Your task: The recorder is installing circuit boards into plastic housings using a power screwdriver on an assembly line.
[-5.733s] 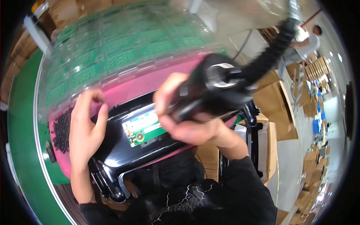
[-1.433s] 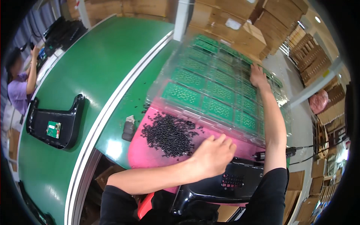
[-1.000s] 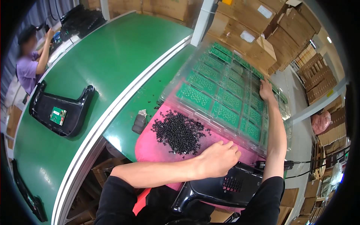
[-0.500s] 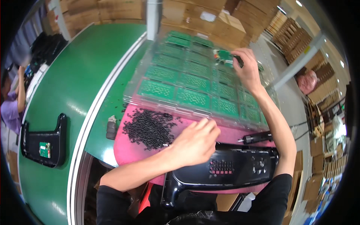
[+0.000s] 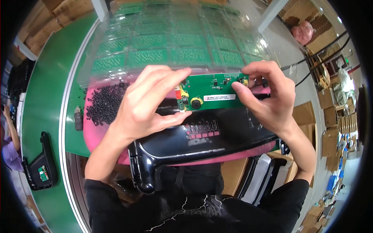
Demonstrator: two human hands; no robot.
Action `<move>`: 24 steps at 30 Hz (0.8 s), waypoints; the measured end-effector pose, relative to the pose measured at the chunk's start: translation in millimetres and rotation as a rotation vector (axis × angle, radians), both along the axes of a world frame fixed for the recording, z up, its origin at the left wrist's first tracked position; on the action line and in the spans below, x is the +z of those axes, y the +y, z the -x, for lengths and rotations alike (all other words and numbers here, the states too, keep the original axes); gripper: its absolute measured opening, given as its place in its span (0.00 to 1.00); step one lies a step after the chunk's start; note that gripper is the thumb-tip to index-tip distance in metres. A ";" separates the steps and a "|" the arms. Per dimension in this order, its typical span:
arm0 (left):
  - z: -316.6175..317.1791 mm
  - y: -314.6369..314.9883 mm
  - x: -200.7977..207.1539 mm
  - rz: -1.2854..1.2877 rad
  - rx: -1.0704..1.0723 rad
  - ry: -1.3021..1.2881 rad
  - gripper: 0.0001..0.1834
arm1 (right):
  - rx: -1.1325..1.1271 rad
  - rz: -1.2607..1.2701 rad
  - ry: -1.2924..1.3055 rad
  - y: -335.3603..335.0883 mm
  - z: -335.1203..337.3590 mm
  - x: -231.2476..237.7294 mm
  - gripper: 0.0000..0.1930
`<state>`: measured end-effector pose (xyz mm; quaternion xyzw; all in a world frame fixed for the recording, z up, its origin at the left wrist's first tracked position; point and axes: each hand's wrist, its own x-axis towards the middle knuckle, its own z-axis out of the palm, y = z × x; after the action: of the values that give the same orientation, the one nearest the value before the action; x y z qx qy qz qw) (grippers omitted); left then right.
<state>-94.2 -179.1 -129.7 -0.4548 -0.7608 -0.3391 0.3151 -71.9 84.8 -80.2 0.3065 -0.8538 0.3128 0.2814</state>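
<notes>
Circuit board point(image 5: 213, 91): one, green, with a white label and a round black component; located before the person's chest, above the rear part of the black housing, between both hands.
Left hand point(image 5: 145, 103): fingers grasping the board's left end, forefinger at its upper edge, thumb at its lower.
Right hand point(image 5: 272, 97): fingers grasping the board's right end, thumb at the face, the others curled behind the upper corner.
Black housing point(image 5: 221, 145): one, glossy, with small cutouts, lying on the pink mat point(image 5: 93, 134).
Loose black parts point(image 5: 107, 103): a heap on the mat, beside the left hand.
Clear plastic trays point(image 5: 112, 75): beyond the mat, green boards showing within.
Handling, advised: I would keep the two-ended hold, pinch by the edges alone, bring the right thumb off the face components, and hold the board level without flexing it.
Surroundings, advised: best to keep stray black parts away from the housing's cutouts.
Board's underside: hidden; whether it touches the housing, I cannot tell.
Right fingertips: partly behind the board; exact contact unclear.
Dark object behind right hand: mostly covered, kind uncertain.
Co-worker's purple sleeve point(image 5: 11, 155): cut off at the left rim.
</notes>
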 end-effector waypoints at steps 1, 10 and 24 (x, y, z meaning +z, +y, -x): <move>0.0 0.5 -0.9 0.028 -0.019 -0.013 0.39 | -0.001 -0.009 -0.052 4.4 -5.9 -2.8 0.12; -17.5 0.1 -13.9 0.127 -0.222 -0.251 0.35 | 0.208 0.029 -0.505 33.7 -58.6 -29.7 0.30; -17.0 -8.0 -31.6 0.494 -0.083 -0.473 0.32 | 0.158 0.015 -0.520 20.2 -44.6 -98.3 0.33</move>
<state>-77.2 -187.1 -161.3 -0.4567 -0.8528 -0.2535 -0.0038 -27.3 105.1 -178.5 0.2796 -0.8685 0.4083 0.0298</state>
